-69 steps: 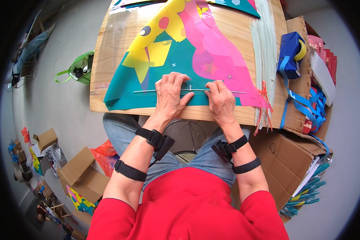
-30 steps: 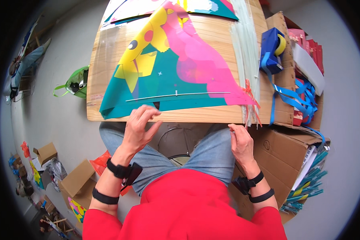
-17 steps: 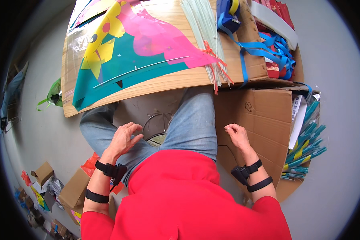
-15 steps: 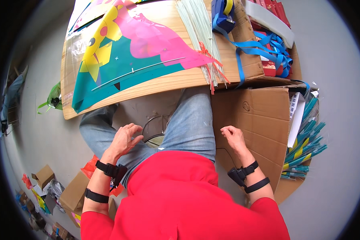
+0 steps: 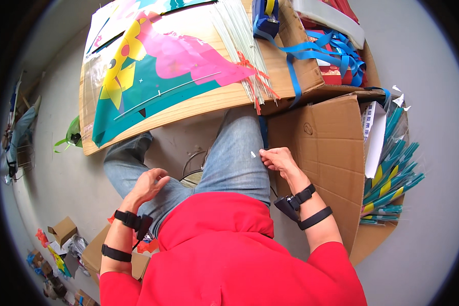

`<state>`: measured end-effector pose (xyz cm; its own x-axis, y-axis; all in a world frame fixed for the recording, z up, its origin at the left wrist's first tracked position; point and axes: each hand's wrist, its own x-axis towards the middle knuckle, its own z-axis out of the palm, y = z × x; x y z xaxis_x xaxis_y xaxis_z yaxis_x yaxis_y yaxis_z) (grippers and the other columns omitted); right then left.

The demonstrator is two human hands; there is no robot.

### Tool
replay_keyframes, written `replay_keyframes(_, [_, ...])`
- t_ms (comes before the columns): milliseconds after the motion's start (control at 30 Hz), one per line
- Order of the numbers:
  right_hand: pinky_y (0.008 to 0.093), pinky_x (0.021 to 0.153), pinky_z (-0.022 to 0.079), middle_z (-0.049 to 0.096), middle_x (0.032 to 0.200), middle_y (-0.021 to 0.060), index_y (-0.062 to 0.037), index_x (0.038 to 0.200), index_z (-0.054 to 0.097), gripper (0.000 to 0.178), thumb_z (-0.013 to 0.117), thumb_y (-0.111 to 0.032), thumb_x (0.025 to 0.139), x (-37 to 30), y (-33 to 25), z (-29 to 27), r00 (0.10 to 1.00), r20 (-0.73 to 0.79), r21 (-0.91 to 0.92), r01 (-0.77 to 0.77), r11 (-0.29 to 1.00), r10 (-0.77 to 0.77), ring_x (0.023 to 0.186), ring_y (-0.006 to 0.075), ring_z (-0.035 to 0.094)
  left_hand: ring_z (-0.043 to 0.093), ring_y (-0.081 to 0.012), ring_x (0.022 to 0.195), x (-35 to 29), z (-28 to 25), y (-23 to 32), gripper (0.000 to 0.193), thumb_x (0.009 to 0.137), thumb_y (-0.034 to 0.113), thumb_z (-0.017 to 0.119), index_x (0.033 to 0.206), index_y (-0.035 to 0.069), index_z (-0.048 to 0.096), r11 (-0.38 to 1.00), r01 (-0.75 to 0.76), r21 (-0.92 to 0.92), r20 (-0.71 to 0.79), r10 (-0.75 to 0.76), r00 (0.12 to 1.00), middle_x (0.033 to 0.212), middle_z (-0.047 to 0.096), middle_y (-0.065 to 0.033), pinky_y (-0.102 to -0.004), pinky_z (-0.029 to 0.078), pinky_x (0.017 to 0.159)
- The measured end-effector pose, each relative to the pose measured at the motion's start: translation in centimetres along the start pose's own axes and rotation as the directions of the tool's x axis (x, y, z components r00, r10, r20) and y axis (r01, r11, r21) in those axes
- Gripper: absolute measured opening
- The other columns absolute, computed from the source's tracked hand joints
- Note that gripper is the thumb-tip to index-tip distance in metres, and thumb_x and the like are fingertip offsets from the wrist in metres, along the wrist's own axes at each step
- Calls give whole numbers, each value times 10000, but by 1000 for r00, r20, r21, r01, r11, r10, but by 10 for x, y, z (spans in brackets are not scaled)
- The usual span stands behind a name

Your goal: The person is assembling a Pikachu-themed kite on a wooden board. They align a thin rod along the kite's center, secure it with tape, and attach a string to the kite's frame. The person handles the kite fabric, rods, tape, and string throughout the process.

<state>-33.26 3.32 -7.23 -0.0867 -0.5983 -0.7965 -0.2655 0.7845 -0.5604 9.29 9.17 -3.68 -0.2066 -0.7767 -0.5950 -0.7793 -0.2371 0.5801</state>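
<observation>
Right hand [image 5: 279, 159]: fingers curled and pinched together at the near-left corner of the cardboard box flap [image 5: 325, 168], just beside the right thigh; whether a small thing is pinched cannot be told, though a tiny white scrap [image 5: 253, 154] is seen on the jeans close by. Left hand [image 5: 149, 186]: loosely half-open, holding nothing, resting above the left knee.

Change noted: both hands, pressed a moment ago on the thin rod lying across the kite sheet [image 5: 163, 76], are now withdrawn from the wooden board [image 5: 214, 99] to the lap and the box. The view is swung rightward. The rod [image 5: 168, 94] is left on the sheet, unheld; work on the sheet is judged paused while something at the box is sought.

Containers, relative to the board: the flap's box is set right of and below it, its inside hidden. Beyond the flap, a bundle of teal-and-yellow packets [image 5: 392, 168] in clear wrap is seen. At the board's far-right corner, an open box [image 5: 341, 56] holds blue ribbon [image 5: 326, 48] and red packs. White rods [image 5: 239, 41] are fanned on the board's right end.
</observation>
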Motion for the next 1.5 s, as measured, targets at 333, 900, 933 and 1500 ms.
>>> replay_keyframes(333, [237,618,516,697,772,-12,-89,913,745,158,817,-204,833,13,-18,-23,976,182,84,-136,987,119,651,67,619,676,-203,1019,-55,-17,-53,317,975,186,639,1213,-23,637,923,106,-371,-171,-180,969,1109,709,-135,-330,520,928])
replay_keyframes(900, [259,697,528,636,821,-29,-111,972,684,152,761,-221,900,-4,-73,-54,987,143,-34,81,996,-75,737,90,601,620,-99,786,-172,42,-85,353,984,340,640,1081,1,665,574,382,-725,-66,-609,790,891,671,-31,-252,510,725])
replay_keyframes(933, [240,705,515,632,824,-31,-102,989,686,129,736,-199,921,-10,-84,-59,974,157,-15,169,985,-165,734,82,600,614,-98,802,-180,51,-86,361,988,357,633,1081,10,665,513,380,-770,-18,-613,790,902,671,-34,-251,505,733])
replay_keyframes(1500, [231,814,459,593,847,-15,-48,944,645,172,675,-214,977,-124,-169,-51,806,122,-167,591,789,-579,803,72,556,589,-160,690,-111,43,-17,287,879,244,726,1010,-8,689,928,131,-350,-391,-271,879,841,637,-79,-310,498,669])
